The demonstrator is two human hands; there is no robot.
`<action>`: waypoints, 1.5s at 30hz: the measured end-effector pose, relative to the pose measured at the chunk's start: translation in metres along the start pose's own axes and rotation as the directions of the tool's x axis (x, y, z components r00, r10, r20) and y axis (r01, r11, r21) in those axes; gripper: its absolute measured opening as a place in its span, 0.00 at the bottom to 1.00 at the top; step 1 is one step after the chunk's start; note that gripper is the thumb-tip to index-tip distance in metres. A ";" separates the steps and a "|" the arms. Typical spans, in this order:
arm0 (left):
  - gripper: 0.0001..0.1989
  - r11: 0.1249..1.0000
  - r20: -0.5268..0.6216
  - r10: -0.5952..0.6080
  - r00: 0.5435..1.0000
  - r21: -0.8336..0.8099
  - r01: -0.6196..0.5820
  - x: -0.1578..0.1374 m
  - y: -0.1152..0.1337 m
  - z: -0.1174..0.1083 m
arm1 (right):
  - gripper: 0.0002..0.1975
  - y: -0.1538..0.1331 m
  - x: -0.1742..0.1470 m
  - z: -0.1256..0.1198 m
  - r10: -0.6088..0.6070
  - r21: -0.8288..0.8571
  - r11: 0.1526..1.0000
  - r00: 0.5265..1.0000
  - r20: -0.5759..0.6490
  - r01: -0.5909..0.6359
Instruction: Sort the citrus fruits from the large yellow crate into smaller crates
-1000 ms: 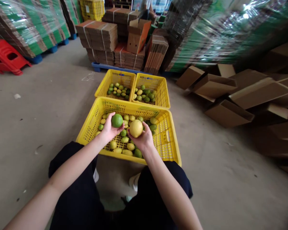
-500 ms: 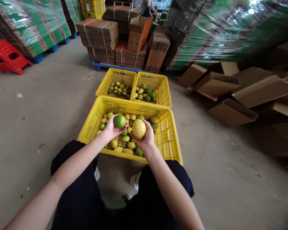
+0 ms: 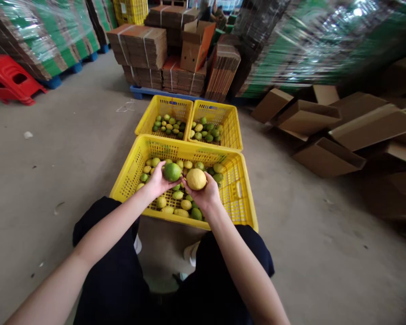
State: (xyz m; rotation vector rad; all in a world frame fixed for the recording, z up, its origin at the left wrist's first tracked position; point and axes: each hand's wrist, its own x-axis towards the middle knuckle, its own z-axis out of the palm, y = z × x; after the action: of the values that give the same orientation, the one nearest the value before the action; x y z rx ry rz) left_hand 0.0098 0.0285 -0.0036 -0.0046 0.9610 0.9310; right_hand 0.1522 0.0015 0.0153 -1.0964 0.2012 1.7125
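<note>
Above the large yellow crate point(image 3: 122, 180), my left hand point(image 3: 158, 184) holds a green lemon point(image 3: 172, 172) on its fingers, thumb along the side. My right hand point(image 3: 208, 195) cradles a yellow lemon point(image 3: 196, 179), fingers curled under it. The two fruits are side by side with a small gap, and the fingertips of both hands nearly meet. Beneath them, several green and yellow lemons point(image 3: 181, 212) lie loose on the crate floor; my hands hide some of them.
Two smaller yellow crates, left point(image 3: 145, 113) and right point(image 3: 235, 128), adjoin the far side, each with several lemons. Bundled flat cartons point(image 3: 138, 47) sit on a blue pallet behind. Open cardboard boxes point(image 3: 307, 117) lie to the right, a red stool point(image 3: 13, 79) to the left.
The green lemon has shifted slightly right, closer to the yellow one. The yellow lemon has turned in my right hand, and its fingers now reach further under it.
</note>
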 end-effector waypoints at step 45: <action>0.22 0.765 0.490 0.422 0.763 0.259 -0.590 -0.007 0.016 -0.017 | 0.19 0.004 0.012 -0.012 -0.315 -0.205 0.880 0.849 0.424 0.429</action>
State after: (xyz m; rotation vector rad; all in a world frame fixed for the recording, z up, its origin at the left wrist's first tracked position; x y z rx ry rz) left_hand -0.0144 0.0271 -0.0032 0.8255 0.7482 1.1658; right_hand 0.1551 0.0004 -0.0016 -0.9106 -0.5037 1.5810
